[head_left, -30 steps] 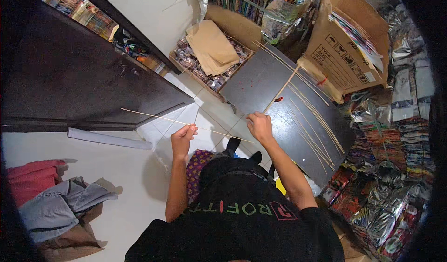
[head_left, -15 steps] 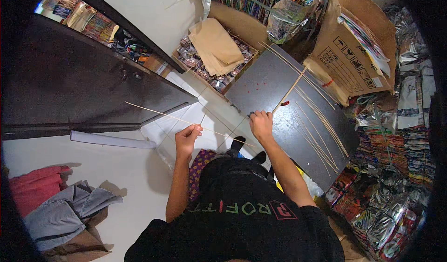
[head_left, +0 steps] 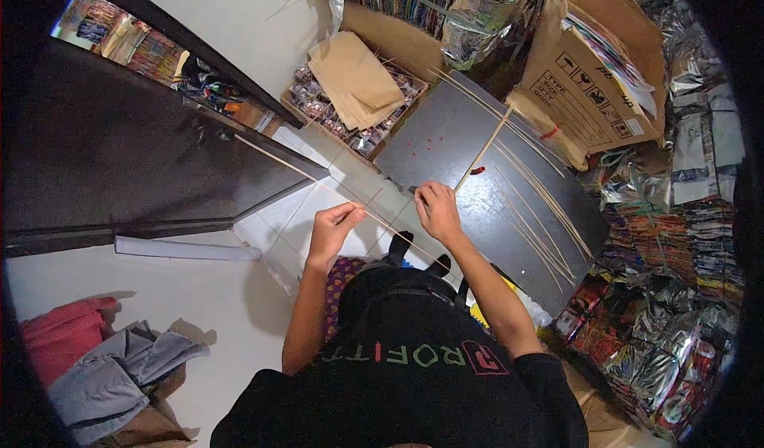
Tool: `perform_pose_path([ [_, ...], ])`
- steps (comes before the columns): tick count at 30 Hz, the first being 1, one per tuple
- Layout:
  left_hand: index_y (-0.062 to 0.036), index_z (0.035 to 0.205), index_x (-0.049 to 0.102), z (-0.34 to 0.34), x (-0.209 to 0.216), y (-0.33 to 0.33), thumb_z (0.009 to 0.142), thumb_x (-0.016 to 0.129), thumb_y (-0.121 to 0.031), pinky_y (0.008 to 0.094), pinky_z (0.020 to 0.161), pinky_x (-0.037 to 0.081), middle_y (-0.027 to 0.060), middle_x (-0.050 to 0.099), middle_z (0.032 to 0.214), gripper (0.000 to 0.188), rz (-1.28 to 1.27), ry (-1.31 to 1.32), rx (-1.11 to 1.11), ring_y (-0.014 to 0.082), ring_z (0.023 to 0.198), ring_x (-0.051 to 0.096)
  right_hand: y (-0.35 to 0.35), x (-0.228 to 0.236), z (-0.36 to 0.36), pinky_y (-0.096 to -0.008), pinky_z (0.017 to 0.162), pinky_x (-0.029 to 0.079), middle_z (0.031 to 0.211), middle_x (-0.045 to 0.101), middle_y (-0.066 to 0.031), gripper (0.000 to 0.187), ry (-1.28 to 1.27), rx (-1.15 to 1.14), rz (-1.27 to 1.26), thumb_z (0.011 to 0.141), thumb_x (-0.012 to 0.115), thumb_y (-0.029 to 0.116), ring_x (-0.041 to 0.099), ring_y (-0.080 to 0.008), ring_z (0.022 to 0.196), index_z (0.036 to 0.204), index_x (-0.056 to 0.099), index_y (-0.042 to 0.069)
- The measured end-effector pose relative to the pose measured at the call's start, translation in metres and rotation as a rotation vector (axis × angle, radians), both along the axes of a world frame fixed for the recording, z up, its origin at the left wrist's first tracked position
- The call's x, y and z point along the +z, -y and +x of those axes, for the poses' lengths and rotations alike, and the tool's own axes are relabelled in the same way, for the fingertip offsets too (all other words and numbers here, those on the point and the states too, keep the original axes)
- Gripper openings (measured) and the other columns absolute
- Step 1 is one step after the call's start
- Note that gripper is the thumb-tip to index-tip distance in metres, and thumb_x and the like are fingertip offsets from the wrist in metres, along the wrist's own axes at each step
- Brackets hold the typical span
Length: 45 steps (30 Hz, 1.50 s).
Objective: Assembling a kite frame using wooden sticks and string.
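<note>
My left hand (head_left: pixel 336 231) is closed, with thumb and fingertips pinching a long thin wooden stick (head_left: pixel 278 161). The stick slants from upper left down to my lap, above the tiled floor. My right hand (head_left: pixel 438 211) rests at the left edge of a dark grey tabletop (head_left: pixel 434 157), its fingers curled together. A small dark thing shows at its fingertips, too small to name. The lower end of a thicker pale stick (head_left: pixel 483 150) meets this hand; I cannot tell whether it is gripped. Several thin sticks (head_left: pixel 549 201) lie on the tabletop to the right.
A small red piece (head_left: pixel 477 170) lies on the tabletop. Behind it stand an open cardboard box (head_left: pixel 589 102) and a tray of small packets under brown paper (head_left: pixel 354 78). Bundled colourful packets (head_left: pixel 637 329) are stacked at right. A dark door (head_left: pixel 143 146) and heaped clothes (head_left: pixel 95 376) are at left.
My left hand has shifted slightly right, and its stick now slants more steeply, with the lower end nearer my lap. My right hand stays at the tabletop edge. The whole view has shifted slightly.
</note>
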<state>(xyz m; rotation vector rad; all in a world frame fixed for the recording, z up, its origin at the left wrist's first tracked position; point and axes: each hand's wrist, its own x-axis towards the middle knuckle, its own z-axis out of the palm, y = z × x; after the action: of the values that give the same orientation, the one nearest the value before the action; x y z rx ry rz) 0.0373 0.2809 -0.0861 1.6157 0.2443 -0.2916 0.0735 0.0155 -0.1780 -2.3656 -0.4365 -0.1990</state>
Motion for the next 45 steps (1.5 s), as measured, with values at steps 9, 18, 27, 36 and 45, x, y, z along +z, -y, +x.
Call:
perform_pose_path([
  [9, 0.0062, 0.105, 0.073, 0.012, 0.001, 0.022, 0.098, 0.070, -0.009, 0.0250, 0.091, 0.051, 0.0045, 0.072, 0.104, 0.017, -0.142, 0.054, -0.119, 0.0094, 0.099, 0.064, 0.000, 0.037, -0.009, -0.0360, 0.079, 0.053, 0.088, 0.067, -0.0141, 0.013, -0.308, -0.054, 0.531, 0.098, 0.063, 0.009, 0.069, -0.0273, 0.083, 0.104, 0.059, -0.001],
  [18, 0.0064, 0.105, 0.074, -0.001, -0.002, 0.020, 0.097, 0.070, -0.008, 0.0251, 0.090, 0.051, 0.0065, 0.073, 0.105, 0.016, -0.130, 0.064, -0.097, 0.0105, 0.099, 0.064, 0.025, -0.006, -0.005, -0.0401, 0.074, 0.055, 0.088, 0.070, -0.0153, 0.012, -0.147, -0.090, 0.056, 0.090, 0.069, 0.010, 0.070, -0.0316, 0.082, 0.100, 0.067, 0.003],
  [27, 0.0074, 0.104, 0.074, -0.023, -0.005, -0.004, 0.097, 0.071, -0.007, 0.0233, 0.085, 0.051, 0.0055, 0.073, 0.103, 0.016, -0.107, 0.081, -0.004, 0.0085, 0.093, 0.063, 0.016, -0.023, 0.005, -0.0456, 0.092, 0.045, 0.105, 0.069, -0.0063, 0.019, -0.232, -0.123, -0.252, 0.086, 0.071, 0.019, 0.063, -0.0284, 0.107, 0.104, 0.075, 0.013],
  [36, 0.0075, 0.100, 0.073, -0.021, -0.003, -0.013, 0.097, 0.071, -0.008, 0.0230, 0.082, 0.050, 0.0042, 0.072, 0.100, 0.016, -0.059, 0.062, 0.026, 0.0077, 0.091, 0.062, 0.026, -0.037, 0.022, -0.0425, 0.092, 0.043, 0.099, 0.065, -0.0034, 0.016, -0.019, 0.145, -0.503, 0.087, 0.065, 0.017, 0.061, -0.0241, 0.102, 0.100, 0.075, 0.017],
  [45, 0.0059, 0.102, 0.074, -0.001, -0.003, -0.004, 0.097, 0.072, -0.010, 0.0224, 0.081, 0.050, 0.0018, 0.072, 0.097, 0.017, -0.058, 0.066, -0.050, 0.0068, 0.090, 0.062, 0.025, -0.036, 0.012, -0.0474, 0.095, 0.040, 0.117, 0.057, -0.0069, 0.030, -0.190, 0.056, -0.500, 0.086, 0.060, 0.006, 0.053, -0.0289, 0.116, 0.114, 0.063, 0.016],
])
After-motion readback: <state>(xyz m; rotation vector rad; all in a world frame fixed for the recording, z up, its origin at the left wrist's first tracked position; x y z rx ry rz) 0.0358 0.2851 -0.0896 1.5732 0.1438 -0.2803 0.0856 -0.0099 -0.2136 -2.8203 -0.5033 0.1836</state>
